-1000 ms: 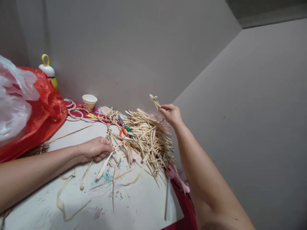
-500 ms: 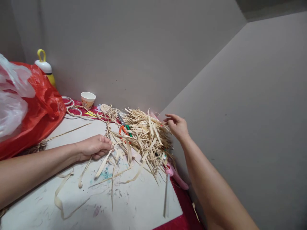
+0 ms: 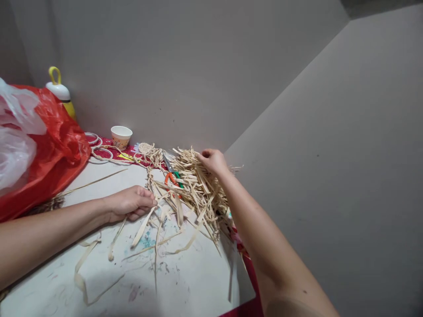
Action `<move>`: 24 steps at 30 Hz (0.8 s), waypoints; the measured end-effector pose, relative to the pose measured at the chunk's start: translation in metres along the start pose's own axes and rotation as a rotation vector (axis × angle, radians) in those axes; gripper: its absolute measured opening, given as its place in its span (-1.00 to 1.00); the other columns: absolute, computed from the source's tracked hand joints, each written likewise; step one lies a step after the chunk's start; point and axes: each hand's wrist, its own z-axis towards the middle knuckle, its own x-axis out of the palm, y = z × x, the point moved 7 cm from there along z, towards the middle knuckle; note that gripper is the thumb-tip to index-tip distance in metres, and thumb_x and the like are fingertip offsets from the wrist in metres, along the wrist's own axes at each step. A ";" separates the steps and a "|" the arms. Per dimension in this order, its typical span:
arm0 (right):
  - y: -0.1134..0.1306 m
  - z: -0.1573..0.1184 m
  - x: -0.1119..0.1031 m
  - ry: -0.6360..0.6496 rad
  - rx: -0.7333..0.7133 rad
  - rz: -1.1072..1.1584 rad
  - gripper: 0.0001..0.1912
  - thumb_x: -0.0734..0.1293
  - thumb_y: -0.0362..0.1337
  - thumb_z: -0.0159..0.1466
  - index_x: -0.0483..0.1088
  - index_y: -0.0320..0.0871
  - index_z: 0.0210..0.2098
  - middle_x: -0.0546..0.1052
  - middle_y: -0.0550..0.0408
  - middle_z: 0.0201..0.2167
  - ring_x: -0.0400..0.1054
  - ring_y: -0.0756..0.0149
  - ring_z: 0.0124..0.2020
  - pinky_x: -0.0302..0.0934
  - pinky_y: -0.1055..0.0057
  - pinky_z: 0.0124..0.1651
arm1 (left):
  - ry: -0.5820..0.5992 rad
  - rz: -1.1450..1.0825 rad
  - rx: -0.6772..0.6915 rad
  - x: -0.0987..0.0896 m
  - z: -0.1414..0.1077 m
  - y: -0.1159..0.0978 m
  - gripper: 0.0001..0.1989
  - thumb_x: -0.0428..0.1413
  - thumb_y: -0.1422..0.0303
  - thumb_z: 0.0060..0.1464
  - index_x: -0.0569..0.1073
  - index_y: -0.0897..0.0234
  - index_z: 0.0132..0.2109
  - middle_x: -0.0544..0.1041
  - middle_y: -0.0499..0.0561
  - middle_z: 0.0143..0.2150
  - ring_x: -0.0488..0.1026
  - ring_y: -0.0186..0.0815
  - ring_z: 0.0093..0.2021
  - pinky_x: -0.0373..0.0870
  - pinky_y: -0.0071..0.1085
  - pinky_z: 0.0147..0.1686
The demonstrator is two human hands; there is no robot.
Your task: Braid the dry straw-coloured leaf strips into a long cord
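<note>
My left hand (image 3: 136, 203) is closed in a pinch over the white board, on the end of a braided straw cord (image 3: 150, 178) with loose flat strips hanging from it. The cord runs back toward a tangle of braid. At the far right of the board lies a large heap of dry straw strips (image 3: 198, 185). My right hand (image 3: 213, 163) reaches onto the top of this heap, its fingers bent and closed on some strips; the fingertips are partly hidden among them. Scissors (image 3: 171, 177) with orange and green handles lie between the braid and the heap.
A red plastic bag (image 3: 62, 145) fills the left side, a yellow and white bottle (image 3: 61, 93) behind it. A paper cup (image 3: 121, 137), white rings (image 3: 99, 154) and a round woven piece (image 3: 144, 148) line the back. Grey walls (image 3: 297, 154) rise behind and right.
My right hand has moved left from beside the wall onto the top of the straw heap. My left hand keeps its pinch in nearly the same spot.
</note>
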 end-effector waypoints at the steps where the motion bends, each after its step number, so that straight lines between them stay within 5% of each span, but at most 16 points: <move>1: 0.004 0.000 0.004 0.015 0.014 -0.015 -0.76 0.33 -0.13 0.03 0.47 -0.20 -0.52 0.53 -0.03 -0.48 0.37 0.23 -0.39 0.14 0.38 -0.29 | 0.001 0.001 -0.001 0.000 0.000 0.000 -0.76 0.14 0.35 0.02 0.23 0.28 -0.49 0.02 -0.27 -0.72 -0.19 -0.58 -0.70 -0.27 -0.56 -0.73; 8: 0.004 0.000 0.004 0.074 0.122 0.111 -0.96 0.33 -0.34 -0.03 0.41 -0.19 -0.58 0.52 0.00 -0.50 0.40 0.21 -0.33 0.19 0.37 -0.23 | 0.005 0.010 0.009 0.002 -0.001 -0.001 -0.74 0.14 0.34 0.01 0.22 0.28 -0.51 0.03 -0.26 -0.72 -0.17 -0.59 -0.71 -0.28 -0.56 -0.73; 17: -0.006 -0.030 -0.042 0.028 0.294 0.803 -0.90 0.25 -0.40 0.07 0.25 -0.17 -0.38 0.48 0.13 -0.46 0.35 0.50 -0.56 0.29 0.52 -0.45 | 0.011 0.012 0.014 0.000 0.000 0.000 -0.75 0.14 0.34 0.01 0.23 0.28 -0.49 0.03 -0.26 -0.72 -0.17 -0.59 -0.71 -0.26 -0.56 -0.72; 24: 0.017 -0.071 -0.049 -0.040 0.274 1.187 -0.88 0.39 -0.29 0.08 0.41 -0.23 -0.47 0.31 0.24 -0.65 0.08 0.64 -0.72 -0.10 0.72 -0.76 | -0.007 -0.007 0.009 0.003 -0.002 0.000 -0.74 0.15 0.36 -0.01 0.22 0.27 -0.52 0.03 -0.25 -0.72 -0.14 -0.58 -0.72 -0.26 -0.55 -0.71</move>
